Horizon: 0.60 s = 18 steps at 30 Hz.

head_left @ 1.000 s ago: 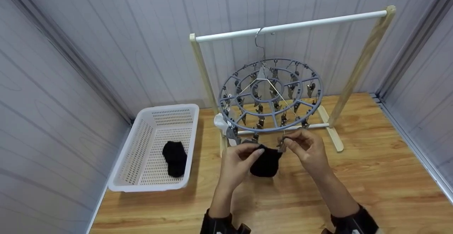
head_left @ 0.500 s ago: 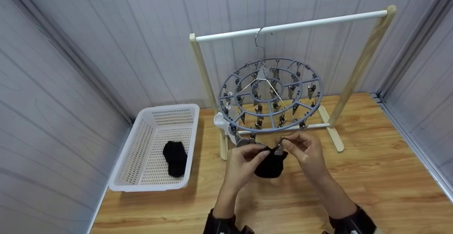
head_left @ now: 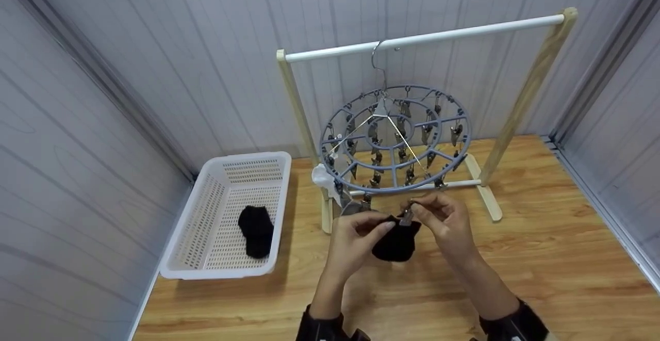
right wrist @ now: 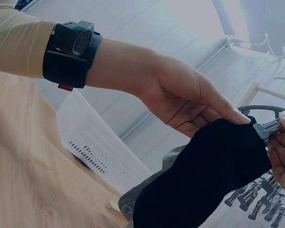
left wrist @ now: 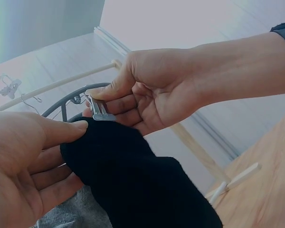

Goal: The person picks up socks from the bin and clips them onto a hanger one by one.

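Sock, black, pinched at its top edge by left hand; right hand squeezes a metal clip on the round hanger's near rim.

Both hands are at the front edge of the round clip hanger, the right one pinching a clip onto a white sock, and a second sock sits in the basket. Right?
Not quite: the sock at the clip is black, not white, as the head view shows. The rest holds: left hand and right hand work at the front edge of the round clip hanger, and a second sock lies in the basket.
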Available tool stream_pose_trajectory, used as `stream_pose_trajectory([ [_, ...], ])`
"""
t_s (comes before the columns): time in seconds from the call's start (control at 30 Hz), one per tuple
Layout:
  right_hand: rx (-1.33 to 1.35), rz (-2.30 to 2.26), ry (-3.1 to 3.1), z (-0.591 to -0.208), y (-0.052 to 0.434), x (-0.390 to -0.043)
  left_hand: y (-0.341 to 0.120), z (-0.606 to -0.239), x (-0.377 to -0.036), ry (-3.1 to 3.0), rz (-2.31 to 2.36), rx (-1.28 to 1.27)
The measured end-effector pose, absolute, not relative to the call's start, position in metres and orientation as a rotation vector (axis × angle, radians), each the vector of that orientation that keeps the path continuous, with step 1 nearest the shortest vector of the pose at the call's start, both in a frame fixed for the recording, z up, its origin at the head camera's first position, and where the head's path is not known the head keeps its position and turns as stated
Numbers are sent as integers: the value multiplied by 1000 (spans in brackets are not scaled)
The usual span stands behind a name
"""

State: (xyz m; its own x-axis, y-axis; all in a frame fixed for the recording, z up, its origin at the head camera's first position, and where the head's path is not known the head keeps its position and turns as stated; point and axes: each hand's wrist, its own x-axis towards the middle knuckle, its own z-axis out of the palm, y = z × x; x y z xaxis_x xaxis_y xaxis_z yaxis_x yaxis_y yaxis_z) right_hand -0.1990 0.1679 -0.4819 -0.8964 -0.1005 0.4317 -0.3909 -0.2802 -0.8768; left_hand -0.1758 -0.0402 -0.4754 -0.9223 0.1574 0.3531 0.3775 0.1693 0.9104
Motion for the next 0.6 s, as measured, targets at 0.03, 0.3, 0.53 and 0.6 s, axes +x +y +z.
stream_pose_trajectory([
  [0.03,610,2294,-1759,-482,168,-199,-40,-475,-176,-2263,-1848,-527],
  [0.3,706,2281,-1720,-485,168,-201,-40,-474,-175,-2228,-1829,-570],
  [0.53,761,2253,-1735,-489,166,-202,-41,-473,-175,-2172,-1842,-590],
  [0.6,763,2251,-1741,-489,165,-202,-41,-473,-175,-2150,-1852,-597],
])
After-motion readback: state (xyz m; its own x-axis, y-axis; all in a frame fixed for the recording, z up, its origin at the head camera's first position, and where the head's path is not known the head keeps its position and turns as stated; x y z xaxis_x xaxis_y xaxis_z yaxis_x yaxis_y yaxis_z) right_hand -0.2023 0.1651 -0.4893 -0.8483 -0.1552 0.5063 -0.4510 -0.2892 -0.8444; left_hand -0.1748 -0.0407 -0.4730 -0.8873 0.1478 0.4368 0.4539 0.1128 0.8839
